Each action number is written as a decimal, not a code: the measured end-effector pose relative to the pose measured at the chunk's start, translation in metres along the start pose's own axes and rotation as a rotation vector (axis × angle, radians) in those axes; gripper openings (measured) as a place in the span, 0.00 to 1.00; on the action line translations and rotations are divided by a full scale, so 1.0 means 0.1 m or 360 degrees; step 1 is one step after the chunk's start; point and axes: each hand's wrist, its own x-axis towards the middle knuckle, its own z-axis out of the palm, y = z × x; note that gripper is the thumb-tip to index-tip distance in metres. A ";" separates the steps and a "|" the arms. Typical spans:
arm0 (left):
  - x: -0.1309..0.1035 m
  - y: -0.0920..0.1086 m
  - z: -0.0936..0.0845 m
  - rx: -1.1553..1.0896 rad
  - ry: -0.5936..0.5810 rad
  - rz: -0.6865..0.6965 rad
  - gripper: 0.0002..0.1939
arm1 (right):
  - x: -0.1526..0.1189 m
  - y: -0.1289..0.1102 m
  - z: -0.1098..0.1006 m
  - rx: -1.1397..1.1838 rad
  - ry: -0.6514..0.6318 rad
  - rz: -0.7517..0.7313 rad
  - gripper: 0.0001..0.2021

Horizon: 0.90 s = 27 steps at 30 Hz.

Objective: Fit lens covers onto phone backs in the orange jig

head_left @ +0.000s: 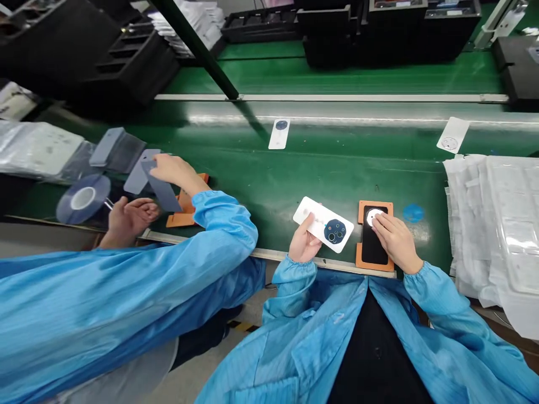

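Note:
My left hand (304, 240) grips a white card (315, 216) between thumb and fingers. A dark blue round camera-lens piece (335, 231) with several rings sits at the card's right end. With fingers together, my right hand (393, 235) presses on a white round piece (373, 216) at the top of a black phone-shaped panel (372, 242). That panel lies in an orange fixture (391, 264) at the bench's front edge. The fingertips hide part of the white round piece and the panel's upper right side.
At left, a co-worker's hands (174, 170) handle grey sheets (162, 188) near a tape roll (82, 199) and another orange fixture (181, 220). White cards (278, 139) lie on the green bench (236, 163). Stacked clear trays (516, 224) stand right; a blue disc (413, 212) lies beside my fixture.

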 end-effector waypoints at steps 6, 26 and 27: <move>0.04 -0.10 0.13 0.0133 -0.0098 -0.0018 0.21 | 0.11 0.10 -0.06 0.0045 -0.0096 -0.0099 0.17; 0.02 -0.13 0.17 0.0137 -0.0070 -0.0015 0.22 | 0.45 0.45 -0.26 0.0303 -0.0524 -0.0125 0.27; 0.02 -0.13 0.17 0.0136 -0.0075 -0.0013 0.22 | 0.48 0.48 -0.26 0.0293 -0.0548 -0.0113 0.26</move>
